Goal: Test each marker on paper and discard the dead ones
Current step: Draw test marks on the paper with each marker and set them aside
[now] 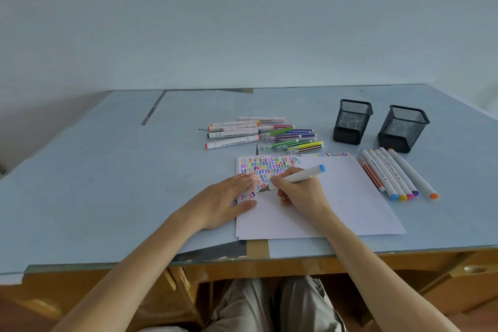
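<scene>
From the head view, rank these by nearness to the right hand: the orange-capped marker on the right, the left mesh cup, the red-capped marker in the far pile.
From the right hand:
1. Red-capped marker, beyond and left, nearest the paper in the pile.
2. Left mesh cup, beyond and right.
3. Orange-capped marker, far right, outermost of its row.

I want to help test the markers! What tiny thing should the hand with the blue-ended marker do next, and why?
Probably draw a short squiggle. The right hand grips the marker with its tip at the paper, beside the last squiggles, while the left hand presses the sheet flat.
</scene>
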